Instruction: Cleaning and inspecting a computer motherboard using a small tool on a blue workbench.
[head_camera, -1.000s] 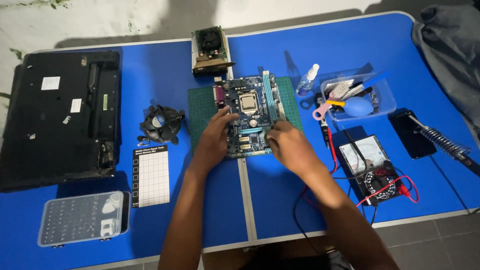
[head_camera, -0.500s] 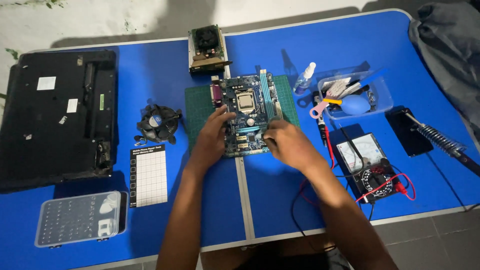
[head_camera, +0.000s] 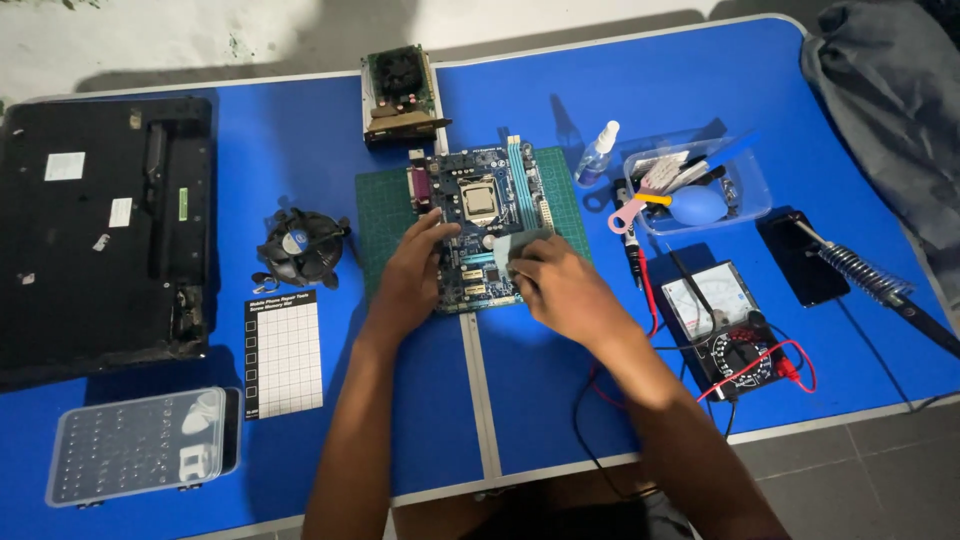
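A computer motherboard (head_camera: 480, 200) lies on a green cutting mat (head_camera: 385, 205) in the middle of a blue table (head_camera: 540, 380). My left hand (head_camera: 410, 275) rests on the board's near left corner, fingers spread over it. My right hand (head_camera: 550, 285) is closed on a small grey-green cloth or pad (head_camera: 520, 245) and presses it onto the board's right side.
A graphics card (head_camera: 400, 95) lies behind the mat, a cooler fan (head_camera: 300, 245) to its left. An upturned black laptop (head_camera: 100, 220), a white grid sheet (head_camera: 283, 350) and a clear parts box (head_camera: 140, 445) lie left. Right: spray bottle (head_camera: 598, 150), tool tray (head_camera: 700, 190), multimeter (head_camera: 725, 320), phone (head_camera: 800, 255), soldering iron (head_camera: 860, 270).
My right hand has shifted slightly left over the board with the cloth. The left hand stays on the board's corner. The view has drifted a little.
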